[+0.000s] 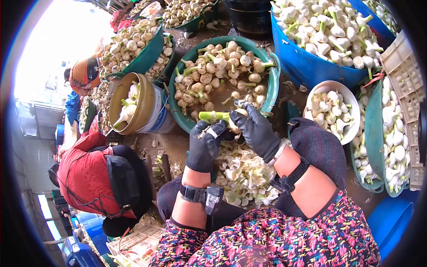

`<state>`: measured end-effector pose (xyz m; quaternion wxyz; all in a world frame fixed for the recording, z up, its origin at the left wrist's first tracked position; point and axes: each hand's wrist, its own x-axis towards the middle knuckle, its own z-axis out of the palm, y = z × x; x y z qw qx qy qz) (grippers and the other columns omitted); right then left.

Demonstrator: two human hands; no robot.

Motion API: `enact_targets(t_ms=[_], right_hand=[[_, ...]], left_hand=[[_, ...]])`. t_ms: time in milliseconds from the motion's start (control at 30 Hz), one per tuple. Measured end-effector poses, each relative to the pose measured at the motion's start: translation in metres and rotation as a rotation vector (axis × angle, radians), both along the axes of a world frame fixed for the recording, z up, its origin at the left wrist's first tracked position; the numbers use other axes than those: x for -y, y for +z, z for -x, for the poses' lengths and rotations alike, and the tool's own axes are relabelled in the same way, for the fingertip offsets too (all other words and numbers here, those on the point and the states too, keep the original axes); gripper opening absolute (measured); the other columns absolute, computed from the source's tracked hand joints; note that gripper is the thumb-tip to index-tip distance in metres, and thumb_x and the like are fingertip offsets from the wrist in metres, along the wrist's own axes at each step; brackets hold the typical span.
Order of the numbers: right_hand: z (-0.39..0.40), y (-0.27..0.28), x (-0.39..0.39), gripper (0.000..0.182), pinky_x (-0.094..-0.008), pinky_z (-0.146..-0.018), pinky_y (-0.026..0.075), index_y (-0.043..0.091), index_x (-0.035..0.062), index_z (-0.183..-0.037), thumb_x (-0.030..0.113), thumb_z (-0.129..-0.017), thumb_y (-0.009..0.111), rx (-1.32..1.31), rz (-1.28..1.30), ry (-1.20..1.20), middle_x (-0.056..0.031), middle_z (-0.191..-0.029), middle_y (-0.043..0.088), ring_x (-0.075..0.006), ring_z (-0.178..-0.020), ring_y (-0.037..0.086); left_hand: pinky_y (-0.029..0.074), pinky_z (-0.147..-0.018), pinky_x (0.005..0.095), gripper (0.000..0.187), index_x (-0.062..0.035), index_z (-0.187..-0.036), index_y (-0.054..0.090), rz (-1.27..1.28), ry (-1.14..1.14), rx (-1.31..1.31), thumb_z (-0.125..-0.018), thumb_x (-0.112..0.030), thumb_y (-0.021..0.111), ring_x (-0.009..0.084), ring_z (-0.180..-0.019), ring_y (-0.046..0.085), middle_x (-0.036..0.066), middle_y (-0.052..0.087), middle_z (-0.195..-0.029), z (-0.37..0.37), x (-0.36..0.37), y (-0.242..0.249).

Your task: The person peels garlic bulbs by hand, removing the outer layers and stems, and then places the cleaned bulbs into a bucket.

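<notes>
Black gloves cover both hands, which meet just over the near rim of a green tub (177,116) of unpeeled garlic bulbs (218,66) and brownish water. Between them is a garlic bulb with a thick green stem (213,115). My left hand (204,144) is closed around the stem side from below. The fingers of my right hand (257,131) are bent onto the bulb end from the right; whether they hold a small tool cannot be seen. A heap of pale garlic skins (247,173) lies below my hands, between my knees.
Left of the tub, a tilted bucket (149,107) holds peeled garlic. A white bowl (312,93) of peeled bulbs stands right, below a large blue tub (293,60) of garlic. A person in red (91,173) is bent over at left; another person (84,75) is farther back.
</notes>
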<state>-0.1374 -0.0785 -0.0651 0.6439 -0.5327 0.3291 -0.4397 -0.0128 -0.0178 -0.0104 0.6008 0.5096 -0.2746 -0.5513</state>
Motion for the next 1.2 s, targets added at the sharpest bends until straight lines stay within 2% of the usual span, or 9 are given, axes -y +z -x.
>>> enact_targets(t_ms=[133, 400, 500, 533, 567, 700, 967, 1033, 1200], right_hand=[[0.019, 0.032, 0.010, 0.033, -0.0261, -0.056, 0.047, 0.052, 0.0003, -0.102, 0.031, -0.089, 0.053, 0.197, -0.684, 0.407, -0.0052, -0.074, 0.059, -0.0122, -0.066, 0.058], [0.021, 0.046, -0.011, 0.033, -0.0216, -0.038, 0.046, 0.055, 0.0074, -0.102, 0.037, -0.089, 0.049, 0.288, -1.052, 0.919, -0.0043, -0.075, 0.063, -0.0123, -0.051, 0.059], [0.015, 0.046, -0.011, 0.032, -0.0203, -0.040, 0.046, 0.054, 0.0062, -0.104, 0.035, -0.089, 0.051, 0.460, -1.049, 0.755, -0.0043, -0.079, 0.062, -0.0118, -0.059, 0.061], [0.014, 0.047, -0.007, 0.034, -0.0212, -0.043, 0.047, 0.053, 0.0053, -0.104, 0.036, -0.089, 0.051, 0.511, -1.049, 0.727, -0.0045, -0.080, 0.061, -0.0123, -0.061, 0.061], [0.015, 0.049, -0.001, 0.036, -0.0222, -0.045, 0.048, 0.053, 0.0043, -0.104, 0.037, -0.089, 0.051, 0.562, -1.047, 0.701, -0.0046, -0.080, 0.060, -0.0128, -0.063, 0.061], [0.017, 0.045, 0.005, 0.035, -0.0243, -0.052, 0.049, 0.053, 0.0040, -0.104, 0.035, -0.090, 0.051, 0.503, -0.815, 0.603, -0.0055, -0.085, 0.060, -0.0123, -0.069, 0.061], [0.011, 0.042, 0.000, 0.027, -0.0266, -0.056, 0.049, 0.055, 0.0031, -0.106, 0.025, -0.090, 0.054, 0.428, -0.886, 0.465, -0.0048, -0.089, 0.061, -0.0114, -0.072, 0.060], [0.014, 0.036, 0.005, 0.025, -0.0270, -0.058, 0.047, 0.057, 0.0021, -0.102, 0.022, -0.087, 0.057, -0.184, -0.332, 0.447, -0.0063, -0.092, 0.061, -0.0110, -0.074, 0.060], [0.011, 0.044, -0.023, 0.018, -0.0442, -0.070, 0.043, 0.057, 0.0022, -0.088, 0.018, -0.081, 0.051, -0.506, 0.857, 0.117, -0.0188, -0.079, 0.057, -0.0366, -0.077, 0.055]], left_hand=[[0.049, -0.068, 0.0245, 0.022, 0.0020, -0.094, 0.061, 0.072, 0.044, 0.262, -0.073, 0.006, 0.059, 0.0123, -0.076, 0.059, 0.006, 0.064, -0.087, -0.013, -0.007, -0.015], [0.048, -0.080, 0.0276, 0.027, -0.0008, -0.103, 0.056, 0.168, -0.244, 0.436, -0.077, -0.003, 0.063, 0.0132, -0.089, 0.059, 0.009, 0.061, -0.104, -0.014, -0.014, -0.005], [0.049, -0.078, 0.0280, 0.028, -0.0005, -0.106, 0.054, 0.140, -0.077, -0.100, -0.081, -0.010, 0.061, 0.0153, -0.087, 0.060, 0.009, 0.061, -0.102, -0.025, -0.011, -0.030], [0.049, -0.075, 0.0297, 0.027, 0.0003, -0.107, 0.055, 0.170, -0.102, -0.076, -0.087, -0.018, 0.056, 0.0174, -0.083, 0.061, 0.008, 0.062, -0.098, -0.036, -0.009, -0.033], [0.050, -0.069, 0.0296, 0.023, 0.0000, -0.105, 0.056, 0.170, -0.174, 0.540, -0.088, -0.015, 0.054, 0.0174, -0.078, 0.061, 0.008, 0.063, -0.089, -0.035, -0.011, -0.015], [0.050, -0.055, 0.0278, 0.023, 0.0024, -0.104, 0.057, -0.185, -0.010, 0.035, -0.084, -0.009, 0.057, 0.0164, -0.063, 0.060, 0.011, 0.063, -0.078, -0.033, -0.029, -0.001], [0.045, -0.083, 0.0269, 0.029, 0.0037, -0.106, 0.057, 0.044, 0.065, 0.100, -0.077, 0.003, 0.059, 0.0146, -0.093, 0.058, 0.010, 0.062, -0.103, -0.008, -0.019, 0.021], [0.046, -0.081, 0.0272, 0.027, 0.0036, -0.104, 0.057, 0.059, 0.009, 0.253, -0.077, 0.004, 0.058, 0.0148, -0.091, 0.058, 0.010, 0.062, -0.103, -0.014, -0.018, 0.014], [0.048, -0.081, 0.0310, 0.022, 0.0026, -0.102, 0.059, 0.060, 0.172, 0.099, -0.080, 0.002, 0.056, 0.0189, -0.091, 0.059, 0.011, 0.061, -0.104, -0.042, -0.012, 0.001]])
